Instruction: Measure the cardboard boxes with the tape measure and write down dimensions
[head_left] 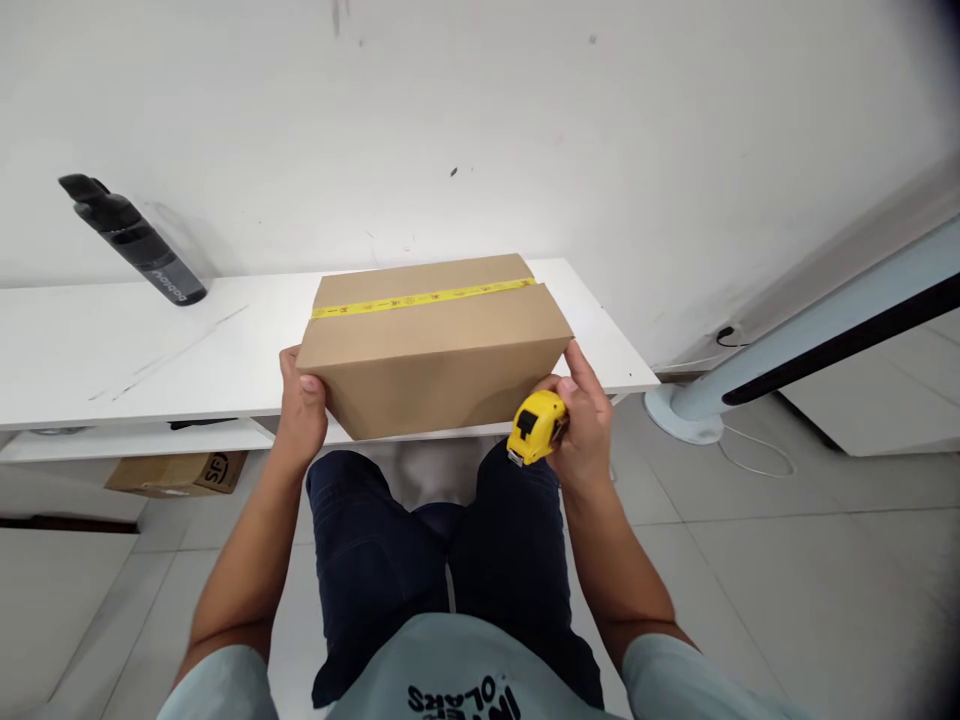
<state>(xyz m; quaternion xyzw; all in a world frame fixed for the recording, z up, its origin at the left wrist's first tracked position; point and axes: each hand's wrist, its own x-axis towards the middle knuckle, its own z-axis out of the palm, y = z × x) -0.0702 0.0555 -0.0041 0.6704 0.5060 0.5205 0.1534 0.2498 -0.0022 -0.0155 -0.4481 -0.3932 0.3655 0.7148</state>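
A brown cardboard box (442, 345), closed along its top with yellow printed tape, is at the front edge of the white shelf top, a little tilted. My left hand (302, 405) grips its left end, thumb on the front face and fingers round the side. At the right end, my right hand (583, 420) holds a yellow tape measure (537, 428) in its palm, while its extended fingers touch the box's corner. The tape measure's blade is drawn in, with only the metal end hook showing. Whether the box's underside rests on the shelf is hidden.
A black bottle (142, 245) stands on the white shelf top (247, 320) at the left, near the wall. Below it lies another cardboard box (180, 474). On the right, a pale tower-shaped appliance (750, 360) rises from the tiled floor, a cable beside its base.
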